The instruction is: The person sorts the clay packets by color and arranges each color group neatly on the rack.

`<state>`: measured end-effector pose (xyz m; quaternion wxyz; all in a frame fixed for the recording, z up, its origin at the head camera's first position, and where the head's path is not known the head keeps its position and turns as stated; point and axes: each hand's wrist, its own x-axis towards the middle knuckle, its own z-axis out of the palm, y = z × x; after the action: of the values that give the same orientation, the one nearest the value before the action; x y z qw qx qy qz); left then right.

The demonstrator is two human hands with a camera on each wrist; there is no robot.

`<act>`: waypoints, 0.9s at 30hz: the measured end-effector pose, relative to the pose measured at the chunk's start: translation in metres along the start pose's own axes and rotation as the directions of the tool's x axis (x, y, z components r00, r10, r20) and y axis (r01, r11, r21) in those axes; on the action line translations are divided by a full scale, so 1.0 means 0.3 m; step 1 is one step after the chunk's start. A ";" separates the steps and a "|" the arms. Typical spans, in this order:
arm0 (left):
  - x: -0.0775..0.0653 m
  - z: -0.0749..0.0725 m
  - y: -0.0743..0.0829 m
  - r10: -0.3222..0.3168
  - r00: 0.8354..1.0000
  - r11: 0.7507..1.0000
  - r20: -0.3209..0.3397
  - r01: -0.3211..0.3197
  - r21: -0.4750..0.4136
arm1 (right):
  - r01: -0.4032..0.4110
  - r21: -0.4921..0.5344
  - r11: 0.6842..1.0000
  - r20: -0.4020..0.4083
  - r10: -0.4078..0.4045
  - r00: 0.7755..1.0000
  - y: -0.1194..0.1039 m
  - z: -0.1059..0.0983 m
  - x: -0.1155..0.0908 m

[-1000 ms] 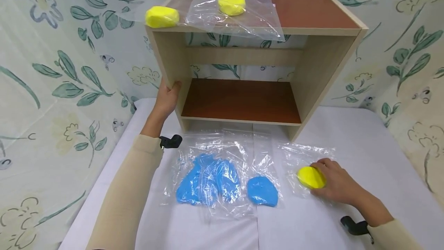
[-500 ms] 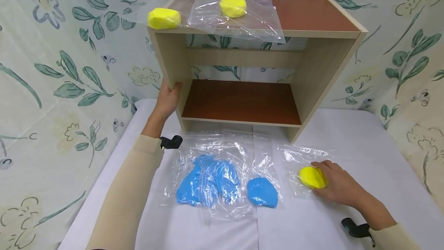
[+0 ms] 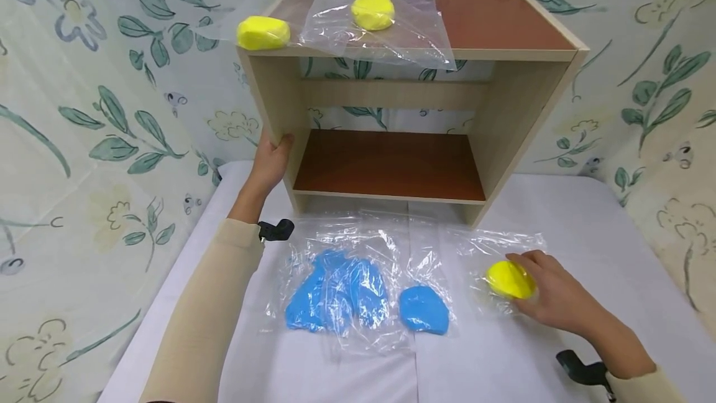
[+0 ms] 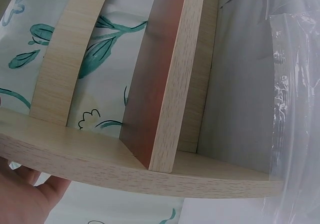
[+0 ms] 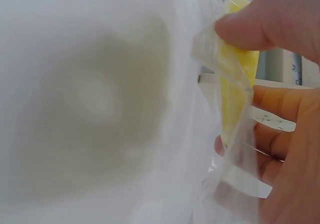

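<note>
Yellow, rounded lump in clear plastic sits over the white-covered tabletop at the right hand's nine o'clock, pinched there, long axis ten-to-four; the farther left hand grips the pale wooden shelf unit towards ten.

Left hand gripping, well forward; right hand (lower) pinching.

Three yellow lumps are counted, one gripped; left of that grip, at least three blue lumps and one shelf unit.
</note>
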<state>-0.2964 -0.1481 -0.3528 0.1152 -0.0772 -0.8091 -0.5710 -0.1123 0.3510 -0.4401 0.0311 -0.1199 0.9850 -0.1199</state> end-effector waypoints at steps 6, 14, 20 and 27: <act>0.000 0.000 0.001 0.005 1.000 1.000 0.000 -0.005 -0.002 | 0.012 0.019 1.000 -0.008 -0.012 1.000 -0.024 -0.036 -0.015; -0.003 0.000 0.008 0.009 1.000 1.000 0.003 -0.009 -0.010 | 0.061 0.014 0.998 -0.052 -0.060 0.997 -0.068 -0.089 -0.036; 0.000 -0.003 0.010 0.025 1.000 0.999 0.001 -0.025 -0.039 | 0.114 0.013 0.993 -0.110 -0.112 0.988 -0.111 -0.127 -0.044; 0.001 0.002 0.002 0.034 0.999 0.999 0.012 -0.034 -0.020 | 0.214 0.007 0.977 -0.210 -0.208 0.955 -0.163 -0.153 -0.059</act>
<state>-0.2966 -0.1474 -0.3522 0.1189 -0.0956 -0.8027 -0.5765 -0.0882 0.3196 -0.3831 -0.0831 -0.2106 0.9626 -0.1490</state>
